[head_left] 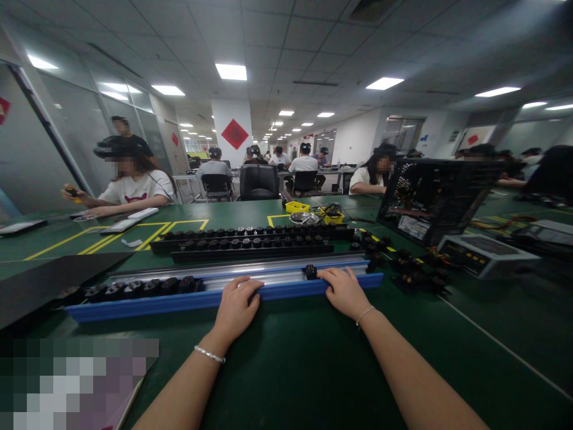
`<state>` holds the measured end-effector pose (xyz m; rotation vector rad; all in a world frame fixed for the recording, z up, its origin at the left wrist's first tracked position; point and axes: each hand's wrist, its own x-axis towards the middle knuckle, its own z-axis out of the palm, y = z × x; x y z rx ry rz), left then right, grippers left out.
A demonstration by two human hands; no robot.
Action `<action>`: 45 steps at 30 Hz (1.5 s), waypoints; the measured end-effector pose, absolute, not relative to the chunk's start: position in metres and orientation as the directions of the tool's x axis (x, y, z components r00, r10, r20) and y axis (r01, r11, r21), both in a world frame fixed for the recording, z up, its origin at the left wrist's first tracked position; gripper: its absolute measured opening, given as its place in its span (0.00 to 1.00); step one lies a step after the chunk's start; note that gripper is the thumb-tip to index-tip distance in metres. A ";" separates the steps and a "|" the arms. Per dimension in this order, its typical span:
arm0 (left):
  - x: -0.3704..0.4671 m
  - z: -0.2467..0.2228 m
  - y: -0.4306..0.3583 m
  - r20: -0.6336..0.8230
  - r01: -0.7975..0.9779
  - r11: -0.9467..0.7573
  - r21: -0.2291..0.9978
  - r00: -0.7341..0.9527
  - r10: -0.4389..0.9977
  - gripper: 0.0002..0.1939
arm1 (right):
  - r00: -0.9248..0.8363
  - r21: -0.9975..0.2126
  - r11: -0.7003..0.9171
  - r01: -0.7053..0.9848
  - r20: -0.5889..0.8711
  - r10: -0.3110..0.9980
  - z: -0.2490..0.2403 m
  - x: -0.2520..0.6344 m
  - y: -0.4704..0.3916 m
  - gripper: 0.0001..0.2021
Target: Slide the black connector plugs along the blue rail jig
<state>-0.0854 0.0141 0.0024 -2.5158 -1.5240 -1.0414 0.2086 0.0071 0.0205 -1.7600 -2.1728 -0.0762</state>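
Note:
A long blue-edged rail (286,291) with a silver channel lies across the table before me. My left hand (239,301) is closed over its near edge around the middle, fingertips reaching into the channel. Toward the right end, my right hand (347,289) bends over the same edge, its fingers against the right side of a single black socket (310,272) in the channel. At the rail's left end sits a row of several black sockets (154,288). A bare stretch of channel lies between them and the single one.
Behind the rail are black strips (250,253) filled with sockets. Loose black parts (409,269) lie to the right, near an open computer case (439,197) and a power supply (487,254). A metal dish (304,218) and yellow trays (298,206) stand beyond. Other people sit around.

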 end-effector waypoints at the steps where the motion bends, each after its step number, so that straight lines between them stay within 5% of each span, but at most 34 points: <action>1: -0.085 0.002 0.014 0.550 0.795 -0.523 0.308 0.300 0.780 0.15 | -0.167 -0.176 0.226 0.958 0.300 0.939 0.021 0.208 0.007 0.23; 7: -0.085 0.003 0.014 0.543 0.796 -0.519 0.312 0.299 0.785 0.15 | -0.055 -0.276 0.179 0.944 0.403 0.913 0.019 0.197 0.009 0.13; 13: -0.086 0.001 0.015 0.545 0.794 -0.522 0.311 0.301 0.783 0.15 | 0.136 -0.362 0.075 0.929 0.525 0.840 0.010 0.173 0.019 0.22; 21: -0.086 0.001 0.015 0.541 0.795 -0.517 0.315 0.297 0.787 0.15 | 0.227 -0.453 0.048 0.890 0.532 0.816 0.008 0.167 0.022 0.14; 45: -0.086 0.000 0.016 0.546 0.792 -0.528 0.305 0.309 0.779 0.15 | 0.298 -0.463 -0.031 0.886 0.517 0.803 0.010 0.172 0.021 0.14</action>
